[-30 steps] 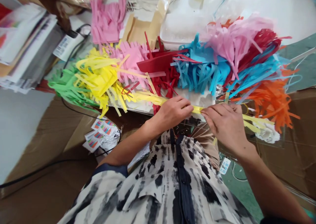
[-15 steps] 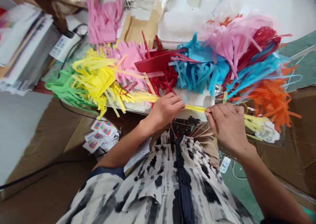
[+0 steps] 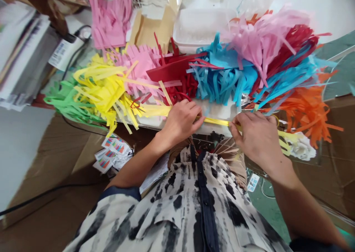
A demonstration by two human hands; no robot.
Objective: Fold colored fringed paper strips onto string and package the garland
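Between my two hands a yellow paper tassel [image 3: 216, 121] is stretched, its middle twisted into a narrow cord. My left hand [image 3: 183, 119] is closed around its left part, and fringe fans out to the left of that fist. My right hand [image 3: 256, 137] pinches the cord's right part, with pale yellow strips showing beyond it beside a white crumpled flower-like piece [image 3: 302, 147]. Close behind my hands lie red fringed paper [image 3: 173, 72], blue fringed paper [image 3: 222, 74] and a yellow fringe pile [image 3: 101, 85].
Green fringe [image 3: 72, 100] lies at the table's left end, orange fringe [image 3: 307, 107] at the right. Pink fringe [image 3: 263, 41] tops the right heap. A clear plastic tray [image 3: 202, 26] stands behind. Stacked papers [image 3: 22, 56] and a black cable [image 3: 73, 56] are at left.
My left hand has shifted slightly left and my right hand has turned a little. The stretched yellow cord looks narrower and more twisted. The view has shifted slightly.
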